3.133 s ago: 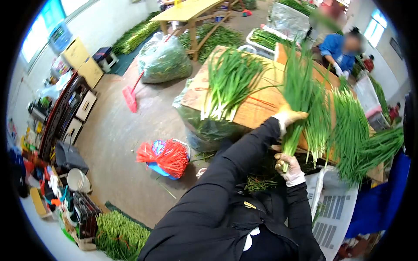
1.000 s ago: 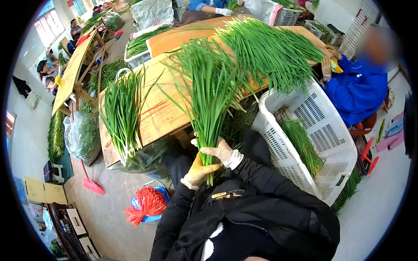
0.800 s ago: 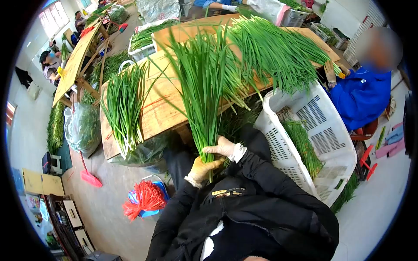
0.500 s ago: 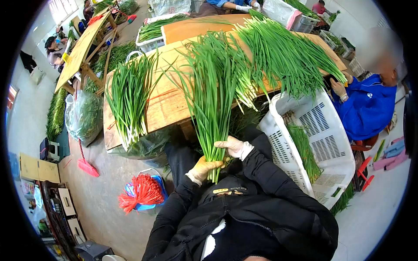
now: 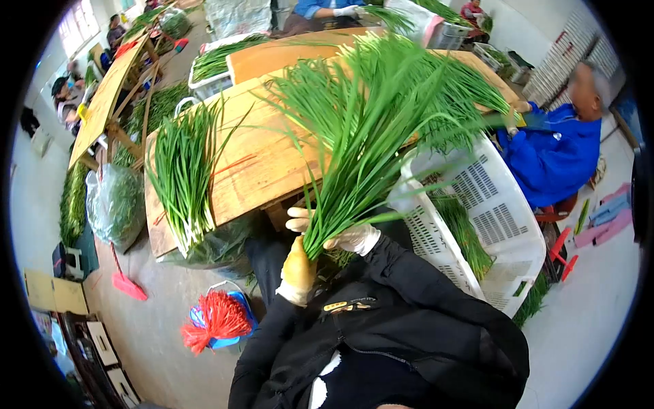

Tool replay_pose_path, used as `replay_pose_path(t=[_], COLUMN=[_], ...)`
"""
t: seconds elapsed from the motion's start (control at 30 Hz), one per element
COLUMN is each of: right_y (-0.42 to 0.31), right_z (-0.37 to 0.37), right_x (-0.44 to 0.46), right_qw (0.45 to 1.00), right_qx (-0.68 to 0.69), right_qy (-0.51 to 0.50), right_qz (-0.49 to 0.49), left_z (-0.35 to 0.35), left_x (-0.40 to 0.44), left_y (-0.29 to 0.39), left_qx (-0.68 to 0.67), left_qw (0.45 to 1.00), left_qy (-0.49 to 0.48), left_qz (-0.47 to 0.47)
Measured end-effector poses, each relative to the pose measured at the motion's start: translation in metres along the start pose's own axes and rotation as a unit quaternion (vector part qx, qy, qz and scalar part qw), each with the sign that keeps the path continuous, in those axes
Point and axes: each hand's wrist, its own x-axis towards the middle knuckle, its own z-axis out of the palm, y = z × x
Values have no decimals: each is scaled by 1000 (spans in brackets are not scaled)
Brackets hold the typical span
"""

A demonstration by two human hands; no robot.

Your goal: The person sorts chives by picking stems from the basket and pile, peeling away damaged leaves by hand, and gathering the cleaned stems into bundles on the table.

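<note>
My left hand [image 5: 298, 273], in a yellowish glove, is wrapped round the lower stems of a bunch of long green stalks [image 5: 357, 163]. The bunch fans out, tilted to the right over the table edge. My right hand [image 5: 354, 238], in a white glove, is against the right side of the stems; some of its fingers are hidden behind them. A separate bundle of stalks with white ends [image 5: 185, 180] lies on the left part of the wooden table [image 5: 262, 167]. Beyond the held bunch, more stalks [image 5: 456, 92] are heaped across the table.
A white perforated crate [image 5: 507, 218] with stalks inside stands at my right. Past it sits a person in blue [image 5: 555, 153]. On the floor at left are a blue bucket with red strips [image 5: 221, 319], a pink broom [image 5: 128, 286] and a filled plastic bag [image 5: 116, 208].
The held bunch has swung from nearly upright to leaning right, with its leaves spread. Earlier, my left arm reached across the table at the stalks; both hands have since come in front of my body.
</note>
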Motion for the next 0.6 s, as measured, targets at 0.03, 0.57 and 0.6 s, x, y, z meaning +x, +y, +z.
replay_pose_path(t=[0.03, 0.57, 0.6], right_y=[-3, 62, 63], right_z=[5, -56, -55], right_x=[0, 7, 9], right_qw=[1000, 964, 964], right_qx=[-26, 2, 41], right_qy=[4, 213, 199], right_qz=[2, 161, 174], left_z=[-3, 10, 9], left_x=[-1, -16, -14], left_y=[-1, -53, -52], left_qx=[-11, -588, -576], left_qw=[1000, 706, 711], left_qy=[-23, -304, -315], left_qz=[-6, -251, -251])
